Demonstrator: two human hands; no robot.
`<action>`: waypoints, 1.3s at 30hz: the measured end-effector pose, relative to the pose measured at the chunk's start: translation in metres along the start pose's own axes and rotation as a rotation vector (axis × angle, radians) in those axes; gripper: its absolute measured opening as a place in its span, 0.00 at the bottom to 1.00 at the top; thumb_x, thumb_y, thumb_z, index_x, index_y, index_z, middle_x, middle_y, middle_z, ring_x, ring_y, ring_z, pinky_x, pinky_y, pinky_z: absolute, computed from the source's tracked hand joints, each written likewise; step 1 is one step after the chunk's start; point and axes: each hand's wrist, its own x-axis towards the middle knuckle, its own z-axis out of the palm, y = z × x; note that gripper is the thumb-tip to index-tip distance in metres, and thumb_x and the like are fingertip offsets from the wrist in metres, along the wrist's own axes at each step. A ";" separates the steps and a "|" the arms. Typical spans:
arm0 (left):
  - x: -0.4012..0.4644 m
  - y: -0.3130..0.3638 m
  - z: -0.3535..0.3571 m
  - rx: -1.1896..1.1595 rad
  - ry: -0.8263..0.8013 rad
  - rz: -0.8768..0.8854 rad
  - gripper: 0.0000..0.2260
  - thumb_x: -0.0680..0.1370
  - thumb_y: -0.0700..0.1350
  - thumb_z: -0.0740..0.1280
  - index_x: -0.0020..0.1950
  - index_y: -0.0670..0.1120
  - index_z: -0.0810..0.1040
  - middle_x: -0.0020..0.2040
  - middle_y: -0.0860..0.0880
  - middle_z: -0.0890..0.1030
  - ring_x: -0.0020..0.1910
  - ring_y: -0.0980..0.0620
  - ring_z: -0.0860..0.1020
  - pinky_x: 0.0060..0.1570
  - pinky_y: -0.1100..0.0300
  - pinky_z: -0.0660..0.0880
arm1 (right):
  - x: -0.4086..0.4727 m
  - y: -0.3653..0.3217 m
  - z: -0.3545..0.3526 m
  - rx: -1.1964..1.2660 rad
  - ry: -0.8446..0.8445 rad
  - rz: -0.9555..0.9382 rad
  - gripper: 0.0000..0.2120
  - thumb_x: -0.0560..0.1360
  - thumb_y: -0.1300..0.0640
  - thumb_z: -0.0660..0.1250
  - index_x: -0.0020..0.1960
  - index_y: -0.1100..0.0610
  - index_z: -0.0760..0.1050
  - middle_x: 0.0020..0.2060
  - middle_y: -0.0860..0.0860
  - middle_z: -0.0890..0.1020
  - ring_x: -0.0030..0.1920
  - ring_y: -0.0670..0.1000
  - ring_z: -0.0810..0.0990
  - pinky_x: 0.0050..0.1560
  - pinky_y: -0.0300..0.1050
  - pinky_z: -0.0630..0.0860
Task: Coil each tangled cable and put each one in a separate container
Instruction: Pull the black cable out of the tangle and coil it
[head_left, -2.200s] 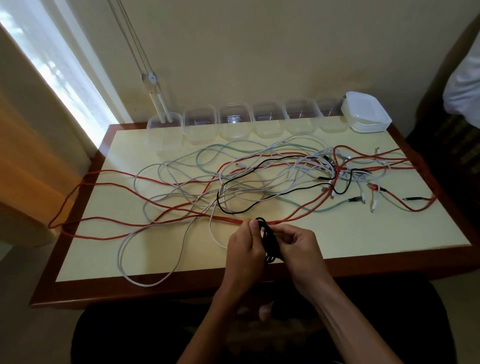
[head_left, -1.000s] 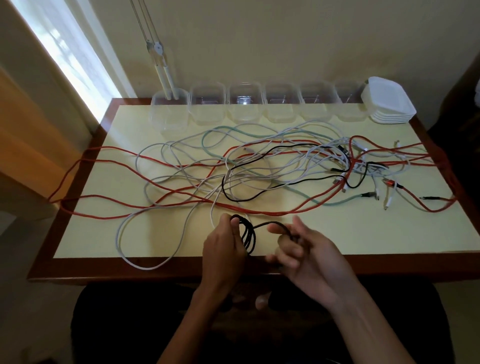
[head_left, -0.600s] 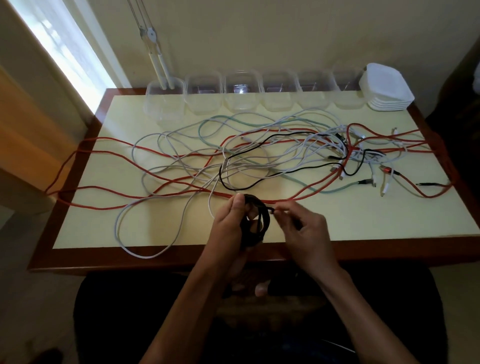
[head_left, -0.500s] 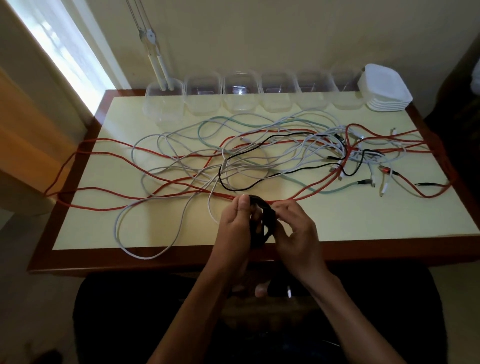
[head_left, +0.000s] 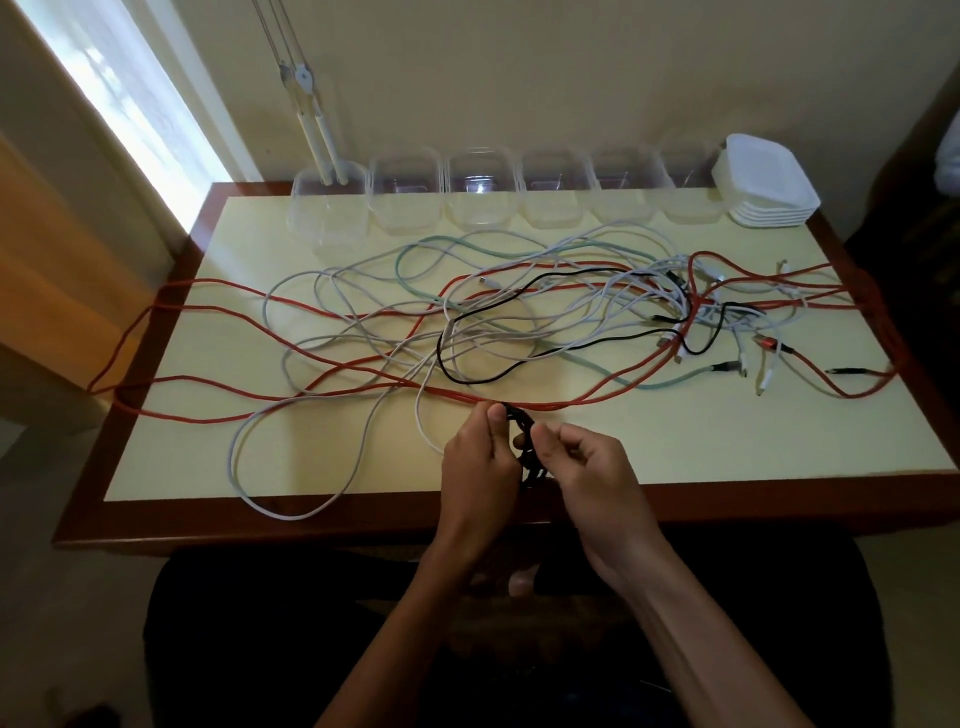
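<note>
six clear containers (head_left: 480, 195) stand empty; hands (head_left: 530, 457) grip black coil (head_left: 525, 441).

Dim overall, lit from the blown-out bright window strip (head_left: 130, 98) at upper left. Soft glare along the left edge of the pale yellow, brown-rimmed bench (head_left: 727, 441), fading rightward. Deep shadow below the near rim. Wide-angle bowing at the bench edges. Slightly soft on the hands, grainy in dark areas.
</note>
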 end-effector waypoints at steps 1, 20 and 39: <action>-0.001 -0.002 0.001 0.005 0.002 -0.003 0.14 0.84 0.45 0.53 0.43 0.45 0.73 0.33 0.54 0.74 0.32 0.59 0.73 0.30 0.63 0.67 | 0.001 0.001 -0.001 -0.015 0.040 0.005 0.10 0.80 0.53 0.64 0.51 0.54 0.84 0.42 0.51 0.86 0.49 0.54 0.84 0.54 0.56 0.81; -0.005 -0.006 -0.002 -0.182 -0.049 -0.086 0.14 0.85 0.45 0.52 0.44 0.44 0.72 0.34 0.51 0.73 0.30 0.59 0.72 0.29 0.67 0.70 | 0.013 -0.002 0.000 0.279 0.107 0.133 0.09 0.81 0.58 0.64 0.61 0.53 0.73 0.47 0.53 0.83 0.44 0.50 0.83 0.46 0.44 0.77; 0.006 -0.012 -0.008 0.088 0.086 0.123 0.17 0.84 0.49 0.51 0.41 0.45 0.72 0.32 0.52 0.72 0.30 0.55 0.70 0.29 0.55 0.67 | 0.005 -0.016 -0.018 0.589 -0.089 0.428 0.15 0.80 0.55 0.62 0.35 0.57 0.70 0.25 0.50 0.70 0.26 0.48 0.70 0.29 0.41 0.70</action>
